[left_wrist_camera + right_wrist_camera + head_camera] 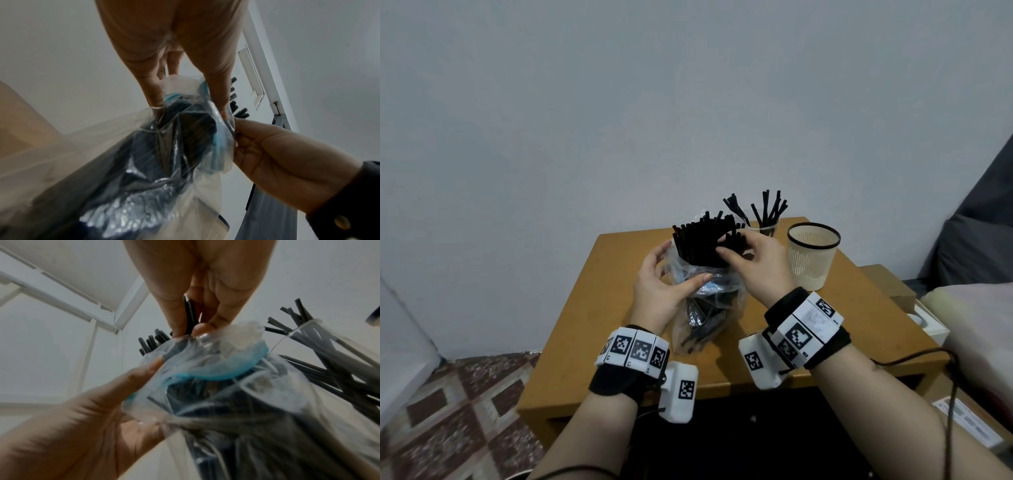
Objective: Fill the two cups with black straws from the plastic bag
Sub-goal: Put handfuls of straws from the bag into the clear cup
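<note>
A clear plastic bag [705,308] stands on the wooden table [859,308], with a bundle of black straws [702,243] sticking out of its mouth. My left hand [664,284] grips the bag's side just below the opening, thumb in front. My right hand [753,263] reaches into the bundle's top; in the right wrist view its fingers pinch a black straw [189,316]. Behind the bag, a clear cup [765,228] holds several black straws. To its right stands a beige ribbed cup [812,260] with a dark rim, and I see no straws in it.
The table backs onto a plain wall. A white box [928,322] and dark fabric [979,222] sit off its right edge. Patterned floor tiles [465,411] lie to the left. A black cable [928,356] trails from my right wrist over the table's right corner.
</note>
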A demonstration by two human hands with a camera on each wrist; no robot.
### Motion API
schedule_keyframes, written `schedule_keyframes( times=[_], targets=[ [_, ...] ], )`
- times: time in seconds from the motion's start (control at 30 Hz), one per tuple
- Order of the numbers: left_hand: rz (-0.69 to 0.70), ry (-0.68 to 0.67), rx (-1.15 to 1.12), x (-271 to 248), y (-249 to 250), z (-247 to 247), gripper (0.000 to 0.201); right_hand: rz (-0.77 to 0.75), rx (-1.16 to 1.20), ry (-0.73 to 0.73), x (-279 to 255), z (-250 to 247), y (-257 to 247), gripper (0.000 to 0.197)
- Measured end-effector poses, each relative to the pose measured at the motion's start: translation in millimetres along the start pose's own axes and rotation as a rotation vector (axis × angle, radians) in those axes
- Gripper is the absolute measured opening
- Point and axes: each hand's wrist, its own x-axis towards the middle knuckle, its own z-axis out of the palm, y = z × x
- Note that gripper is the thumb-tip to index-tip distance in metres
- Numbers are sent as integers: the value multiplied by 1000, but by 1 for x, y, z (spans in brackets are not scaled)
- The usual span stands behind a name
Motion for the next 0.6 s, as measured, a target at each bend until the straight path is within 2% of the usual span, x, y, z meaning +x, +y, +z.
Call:
schedule_keyframes(
  times=[0.37,0.5,0.6],
  targets=[
    [-2,58,66,7,0,0,84,33,301,101,21,-23,-18,4],
    [-17,67,69,8,0,0,84,118,395,29,28,-32,-18,12],
    [-18,72,70,9,0,0,82,112,301,-23,32,-36,-14,13]
  ],
)
